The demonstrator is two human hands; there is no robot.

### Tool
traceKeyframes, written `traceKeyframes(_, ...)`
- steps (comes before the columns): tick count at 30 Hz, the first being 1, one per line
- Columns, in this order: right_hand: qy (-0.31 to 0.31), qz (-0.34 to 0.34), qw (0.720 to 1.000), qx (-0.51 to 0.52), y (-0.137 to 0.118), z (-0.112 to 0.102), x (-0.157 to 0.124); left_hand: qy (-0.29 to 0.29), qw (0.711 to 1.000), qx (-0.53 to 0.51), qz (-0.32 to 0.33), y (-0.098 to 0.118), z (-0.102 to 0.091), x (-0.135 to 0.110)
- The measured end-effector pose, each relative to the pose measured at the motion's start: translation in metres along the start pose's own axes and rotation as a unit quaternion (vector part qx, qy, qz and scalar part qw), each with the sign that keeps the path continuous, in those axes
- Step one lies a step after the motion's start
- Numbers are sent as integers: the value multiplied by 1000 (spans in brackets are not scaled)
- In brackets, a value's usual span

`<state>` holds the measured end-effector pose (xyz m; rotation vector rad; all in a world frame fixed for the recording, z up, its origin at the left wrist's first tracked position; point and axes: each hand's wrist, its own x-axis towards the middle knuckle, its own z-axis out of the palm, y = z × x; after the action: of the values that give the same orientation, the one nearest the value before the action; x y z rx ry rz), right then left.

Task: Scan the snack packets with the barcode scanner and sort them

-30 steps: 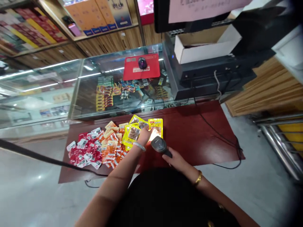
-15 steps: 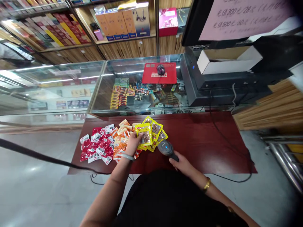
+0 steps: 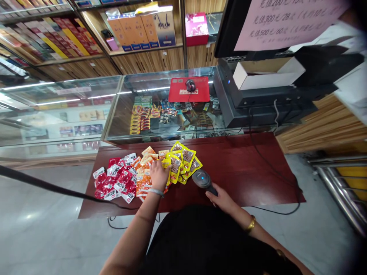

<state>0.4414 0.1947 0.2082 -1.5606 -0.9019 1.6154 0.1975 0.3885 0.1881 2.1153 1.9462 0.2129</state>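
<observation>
My left hand (image 3: pixel 159 174) lies over the orange snack packets (image 3: pixel 145 176), its fingers apart and touching the pile. Its right side is against the yellow snack packets (image 3: pixel 187 157), which overlap one another and have clear windows with brown contents. Part of the orange pile is hidden under the hand. To the left are red-and-white snack packets (image 3: pixel 118 178), loosely heaped. My right hand (image 3: pixel 222 198) is closed around the handle of a dark barcode scanner (image 3: pixel 202 178). The scanner's head, with a blue light, is beside the yellow packets.
The packets lie on a dark red table (image 3: pixel 229 164). Behind it stands a glass display counter (image 3: pixel 160 131) bearing a red mouse pad (image 3: pixel 174 91) and mouse (image 3: pixel 190 85). A black register (image 3: pixel 243 101) holds a white open box (image 3: pixel 268 80). A cable (image 3: pixel 263 156) crosses the table's right side.
My left hand has let go of a yellow packet, which lies on the yellow pile, and has shifted left onto the orange packets. My right hand keeps the scanner in nearly the same place.
</observation>
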Motion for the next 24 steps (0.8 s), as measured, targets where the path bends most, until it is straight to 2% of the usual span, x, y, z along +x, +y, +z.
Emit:
traceKeyframes(9,25,16,999,17,7,1,-1,-82,991,78,64,29,-5,11)
traceKeyframes(13,27,11,1000,12,8,3,1,-76,988,113,78,36,-9,16)
traceKeyframes(18,43,-1,999,20,1,3,0,-60,988,88,112,39,-8,15)
traceKeyframes(24,49,10,998,33,2,0,-1,-115,988,38,94,40,-3,28)
